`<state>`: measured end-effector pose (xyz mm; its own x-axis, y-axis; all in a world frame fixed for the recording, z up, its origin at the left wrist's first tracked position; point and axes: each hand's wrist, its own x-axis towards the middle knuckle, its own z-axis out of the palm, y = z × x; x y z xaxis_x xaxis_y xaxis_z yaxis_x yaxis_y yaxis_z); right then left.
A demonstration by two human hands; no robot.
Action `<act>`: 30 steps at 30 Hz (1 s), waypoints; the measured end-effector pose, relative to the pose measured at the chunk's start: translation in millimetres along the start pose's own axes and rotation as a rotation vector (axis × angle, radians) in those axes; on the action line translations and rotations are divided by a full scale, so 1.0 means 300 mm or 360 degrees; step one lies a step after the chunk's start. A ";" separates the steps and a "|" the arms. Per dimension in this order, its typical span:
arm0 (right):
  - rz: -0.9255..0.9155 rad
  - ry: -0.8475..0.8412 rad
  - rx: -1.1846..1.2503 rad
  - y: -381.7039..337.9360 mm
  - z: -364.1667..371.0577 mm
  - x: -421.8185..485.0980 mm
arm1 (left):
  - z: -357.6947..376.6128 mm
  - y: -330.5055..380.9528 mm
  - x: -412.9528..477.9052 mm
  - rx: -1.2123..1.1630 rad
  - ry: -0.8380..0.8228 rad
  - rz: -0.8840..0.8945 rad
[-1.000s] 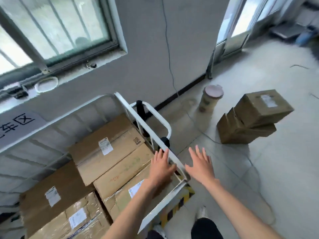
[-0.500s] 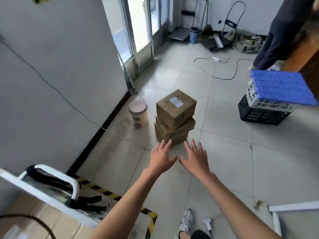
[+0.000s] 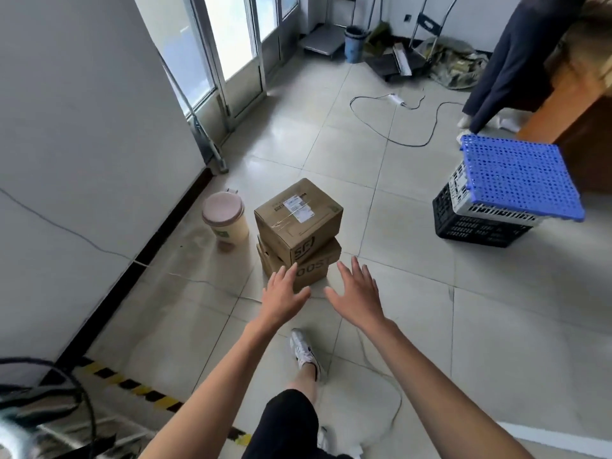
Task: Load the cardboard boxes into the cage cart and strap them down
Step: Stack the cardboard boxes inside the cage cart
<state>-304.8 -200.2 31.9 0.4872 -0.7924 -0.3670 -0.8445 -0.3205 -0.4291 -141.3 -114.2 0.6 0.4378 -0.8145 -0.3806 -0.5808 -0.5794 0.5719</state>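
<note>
Cardboard, two boxes: they stand stacked on the tiled floor [image 3: 414,293] at mid-scene. The upper box [image 3: 298,220] bears one white shipping label on top and an "SF" logo on its near face; the lower box [image 3: 314,268] shows the letters "OOST", partly hidden. Both arms reach forward, palms down: the left hand [image 3: 284,293] and the right hand [image 3: 359,293], each grip spread and holding nothing. The left fingertips [image 3: 292,270] overlap the lower box in view; contact cannot be told. One pink-lidded bin [image 3: 225,220] stands just left of the stack.
</note>
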 end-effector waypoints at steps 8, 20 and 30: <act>0.0043 -0.0282 -0.0056 0.018 -0.050 0.524 | 0.034 -0.030 0.464 -0.0440 -0.0003 -0.0441; 0.0084 -0.0616 -0.0022 0.051 -0.079 1.170 | 0.011 -0.044 0.956 -0.0844 -0.0050 -0.1013; 0.0046 -0.0697 -0.0049 0.170 0.042 1.754 | 0.130 -0.160 1.273 -0.1347 0.0149 -0.1501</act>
<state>-88.5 -627.2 -193.5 0.5058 -0.5088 -0.6966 -0.8623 -0.3218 -0.3911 26.9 -398.6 -200.4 0.5077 -0.0727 -0.8584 0.5843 -0.7031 0.4052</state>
